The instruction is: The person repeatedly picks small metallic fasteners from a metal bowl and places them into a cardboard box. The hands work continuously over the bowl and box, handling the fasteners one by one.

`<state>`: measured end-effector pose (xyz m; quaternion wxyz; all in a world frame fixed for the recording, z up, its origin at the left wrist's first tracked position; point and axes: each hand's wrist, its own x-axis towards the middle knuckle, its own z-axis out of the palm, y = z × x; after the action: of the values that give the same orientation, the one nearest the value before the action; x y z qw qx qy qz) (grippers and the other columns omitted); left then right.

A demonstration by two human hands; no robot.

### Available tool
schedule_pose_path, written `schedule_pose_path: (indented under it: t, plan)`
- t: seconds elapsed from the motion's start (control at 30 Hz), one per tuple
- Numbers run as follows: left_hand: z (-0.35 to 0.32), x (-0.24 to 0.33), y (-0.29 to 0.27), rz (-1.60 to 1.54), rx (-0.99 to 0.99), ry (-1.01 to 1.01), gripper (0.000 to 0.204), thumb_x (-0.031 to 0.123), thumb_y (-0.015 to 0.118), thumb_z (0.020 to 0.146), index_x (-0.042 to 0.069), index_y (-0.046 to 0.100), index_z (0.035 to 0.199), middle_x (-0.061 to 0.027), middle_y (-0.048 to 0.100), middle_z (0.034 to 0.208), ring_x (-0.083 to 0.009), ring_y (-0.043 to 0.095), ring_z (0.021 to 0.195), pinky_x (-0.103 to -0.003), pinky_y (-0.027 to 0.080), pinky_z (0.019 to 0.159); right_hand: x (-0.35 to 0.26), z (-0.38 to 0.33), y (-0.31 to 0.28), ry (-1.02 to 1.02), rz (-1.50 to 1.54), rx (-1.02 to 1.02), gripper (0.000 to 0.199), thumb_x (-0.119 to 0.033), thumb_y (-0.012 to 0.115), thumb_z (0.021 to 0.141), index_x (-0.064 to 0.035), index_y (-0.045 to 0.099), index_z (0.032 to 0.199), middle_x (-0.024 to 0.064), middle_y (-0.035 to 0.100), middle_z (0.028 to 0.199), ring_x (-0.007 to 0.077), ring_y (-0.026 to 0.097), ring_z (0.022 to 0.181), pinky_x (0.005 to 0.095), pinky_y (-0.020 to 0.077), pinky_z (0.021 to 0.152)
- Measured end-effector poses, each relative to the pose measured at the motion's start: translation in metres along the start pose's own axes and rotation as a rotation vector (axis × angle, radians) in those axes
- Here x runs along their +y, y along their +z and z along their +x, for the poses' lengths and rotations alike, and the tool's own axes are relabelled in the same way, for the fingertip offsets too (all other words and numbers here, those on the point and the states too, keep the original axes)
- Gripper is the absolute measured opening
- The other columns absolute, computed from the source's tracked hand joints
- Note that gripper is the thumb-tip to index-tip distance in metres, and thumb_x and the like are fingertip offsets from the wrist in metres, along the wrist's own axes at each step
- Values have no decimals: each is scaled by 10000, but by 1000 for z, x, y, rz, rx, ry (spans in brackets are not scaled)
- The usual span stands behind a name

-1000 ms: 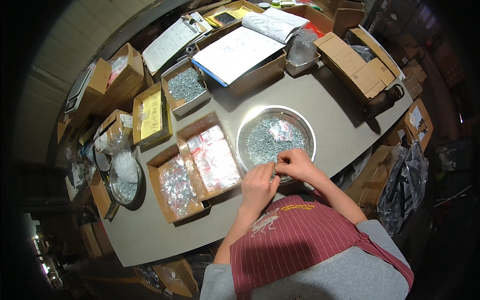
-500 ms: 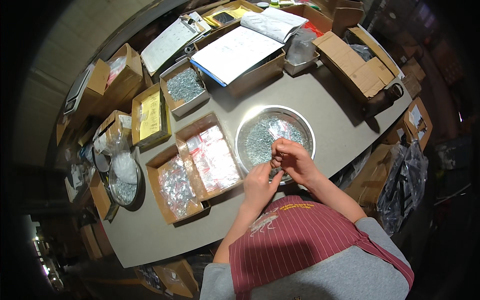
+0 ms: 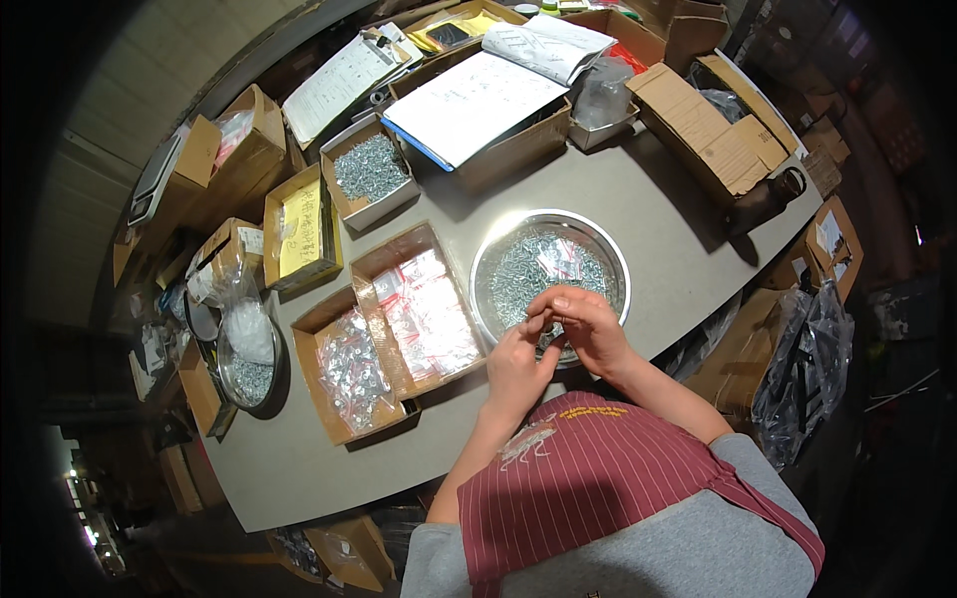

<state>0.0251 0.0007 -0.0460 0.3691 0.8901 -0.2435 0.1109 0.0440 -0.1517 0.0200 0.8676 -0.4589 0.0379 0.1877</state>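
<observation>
My left hand (image 3: 515, 367) and my right hand (image 3: 591, 327) meet over the near rim of a round metal bowl (image 3: 625, 289). Both have curled fingers, with the fingertips close together; whatever they hold is too small or hidden to make out. Inside the bowl lies a heap of small silvery screws (image 3: 513, 274), with a small clear bag with a red edge (image 3: 560, 261) on top. Left of my hands, one open cardboard box (image 3: 461, 299) holds flat clear bags with red edges, and a second box (image 3: 311, 389) beside it holds filled little bags of metal parts.
Behind stand a white box of screws (image 3: 369, 167), a box with a yellow note (image 3: 302, 227) and a large box with papers (image 3: 474, 105) on it. Another metal bowl (image 3: 247, 384) sits at the left edge. Cardboard boxes (image 3: 708, 130) fill the back right, near a dark cylindrical object (image 3: 763, 199).
My right hand's fingers have dipped and shifted left, closer over my left fingertips. My left hand stays nearly in place, and the bowl and boxes have not moved.
</observation>
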Motion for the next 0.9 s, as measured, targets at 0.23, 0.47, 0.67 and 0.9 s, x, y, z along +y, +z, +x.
schedule_pose_path:
  t: [0.23, 0.47, 0.67, 0.9]
  plan:
    - [1, 8, -9, 39, -12, -22, 299, 152, 732, 818, 57, 681, 1097, -130, 688, 943, -331, 665, 838, -419, 527, 700, 3, 1, 1, -54, -142, -62, 461, -315, 515, 958, 85, 652, 1142, 195, 703, 1069, 256, 661, 1045, 364, 464, 998]
    - [2, 10, -12, 37, 25, -29, 297, 163, 741, 822, 46, 683, 1089, -132, 688, 929, -319, 664, 827, -410, 525, 703, -2, 1, 0, -67, -22, -55, 473, -303, 532, 946, 82, 609, 1209, 191, 676, 1151, 248, 644, 1091, 363, 448, 1020]
    - [12, 13, -29, -70, 152, -184, 294, 168, 753, 838, 31, 675, 1086, -128, 701, 975, -314, 674, 892, -392, 525, 761, 3, 16, -25, -136, -626, 50, 351, -166, 659, 825, 12, 673, 1126, 164, 682, 1050, 236, 647, 965, 375, 507, 867]
    - [16, 6, -37, -114, 149, -237, 287, 216, 766, 829, 67, 695, 1064, -99, 716, 985, -280, 676, 897, -374, 531, 792, 47, 10, -61, -209, -1689, -132, 162, -128, 677, 724, -9, 684, 833, 222, 658, 902, 399, 644, 877, 487, 516, 775]
